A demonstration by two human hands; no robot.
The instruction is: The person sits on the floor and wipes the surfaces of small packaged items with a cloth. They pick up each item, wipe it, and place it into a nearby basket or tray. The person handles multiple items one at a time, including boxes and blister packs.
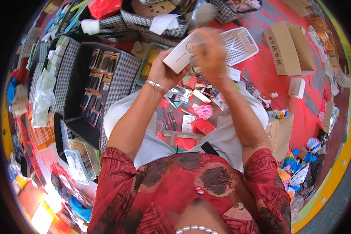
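- Head view: white box (179, 60), upper centre of the frame, pinched between thumb and fingers of the left hand (163, 72); a firm, uncrushing hold should serve best.
- Right hand (211, 52), over its right end, is blurred; cannot tell how those fingers stand.
- Basket (241, 43), upper right, partly hidden.

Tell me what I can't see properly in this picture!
All in the head view:
The right hand: blurred, so its exact grip is unclear.
The white box in the left hand: its walls hide what, if anything, is inside.
The red plastic: cut off by the top edge.
Some clutter near the pink flower: too small to name.
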